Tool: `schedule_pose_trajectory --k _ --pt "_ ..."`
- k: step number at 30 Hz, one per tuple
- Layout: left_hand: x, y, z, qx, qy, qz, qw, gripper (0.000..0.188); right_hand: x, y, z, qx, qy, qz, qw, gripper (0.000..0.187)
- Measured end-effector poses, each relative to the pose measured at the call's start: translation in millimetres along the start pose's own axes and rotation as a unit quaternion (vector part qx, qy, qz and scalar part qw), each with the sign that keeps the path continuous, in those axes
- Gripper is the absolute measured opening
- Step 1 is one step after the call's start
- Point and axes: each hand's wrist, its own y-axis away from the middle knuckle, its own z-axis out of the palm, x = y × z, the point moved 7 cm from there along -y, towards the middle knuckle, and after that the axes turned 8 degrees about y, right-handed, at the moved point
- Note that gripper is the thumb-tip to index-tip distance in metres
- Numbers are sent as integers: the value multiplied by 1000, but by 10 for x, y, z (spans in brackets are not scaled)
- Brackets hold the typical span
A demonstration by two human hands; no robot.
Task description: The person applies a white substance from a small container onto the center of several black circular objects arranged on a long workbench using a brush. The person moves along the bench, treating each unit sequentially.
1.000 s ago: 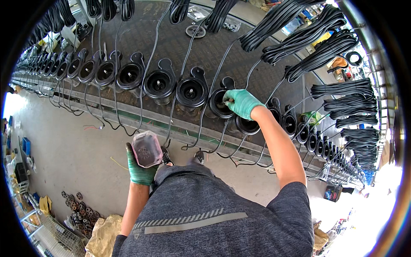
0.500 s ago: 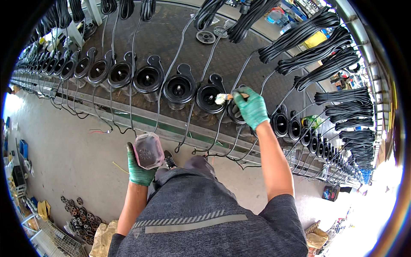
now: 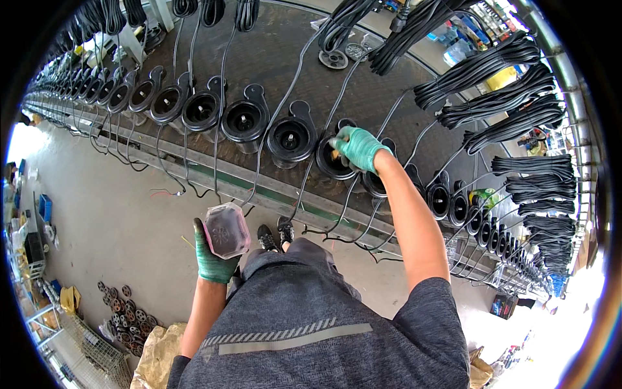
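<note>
In my green-gloved left hand (image 3: pixel 214 259) is a clear, pink-tinted octagonal plastic container (image 3: pixel 228 231), held at its side below the bench edge. My gloved right hand (image 3: pixel 363 148) grips a small brush (image 3: pixel 335 155) over a round black pump housing (image 3: pixel 334 170). The brush's bristles and most of its handle are hidden by the hand and the housing rim. Just left of it stands another black housing (image 3: pixel 290 140) with a pale shaft at its centre. A further black housing (image 3: pixel 376 187) is partly covered by my right forearm.
Rows of similar housings run along the dark bench (image 3: pixel 275 65) to both sides, each with a cable. Coiled black cables (image 3: pixel 478 68) hang at the far side and right. Loose black wheels (image 3: pixel 133 318) lie on the floor at lower left, near a wire basket (image 3: pixel 97 353).
My right hand has moved left and brought the brush down into the housing, so its pale bristles no longer show. The view has shifted slightly. My left hand still holds the container.
</note>
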Motion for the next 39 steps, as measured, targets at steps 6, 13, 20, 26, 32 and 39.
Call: schedule_pose_trajectory --k 6,13,20,26,32,39 --pt "1 -25 74 5 -6 35 999 70 -10 113 -51 4 244 -143 959 23" --pt "-71 -22 260 11 -7 49 999 65 48 310 -205 82 177 -238 951 21" --pt "81 -108 278 -101 -63 62 991 52 -183 705 -727 144 -51 -150 977 22" --pt "376 -223 288 -24 -25 34 999 57 -334 309 -87 162 -205 -111 959 22" --pt "701 -173 247 38 31 25 998 64 -489 -167 387 123 -109 -82 983 19" --pt "951 -161 121 15 24 27 999 66 -893 -689 477 40 11 -111 993 32"
